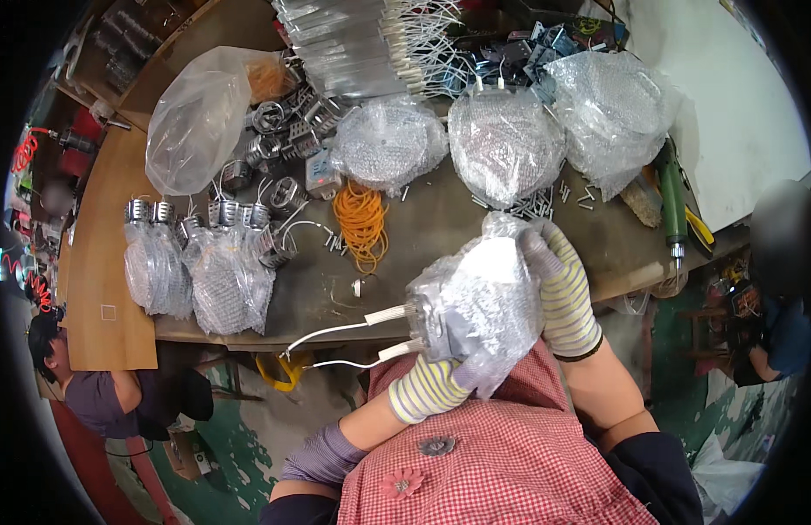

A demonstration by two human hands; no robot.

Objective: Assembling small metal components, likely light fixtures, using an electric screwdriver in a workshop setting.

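In front of my apron, both hands hold a bubble-wrapped bundle (488,289) with two white-sleeved lead wires (388,315) sticking out toward the left. What sits inside the wrap is only partly visible and looks like metal. My left hand (430,388), in a striped glove, grips it from below near the wires, its fingers partly hidden behind the wrap. On the upper right side, my right hand (563,284), gloved alike, closes on the wrap's edge. Beyond the hands lie loose screws (535,203) and a heap of orange rubber bands (361,226).
Several bubble-wrapped bundles line the back, one of them round (506,144). More wrapped pieces (232,289) stand at left beside metal clamp-like rings (287,194). A see-through bag (198,122), stacked metal strips (335,48) and a green electric screwdriver (672,197) surround the work area. Other people sit at both sides.
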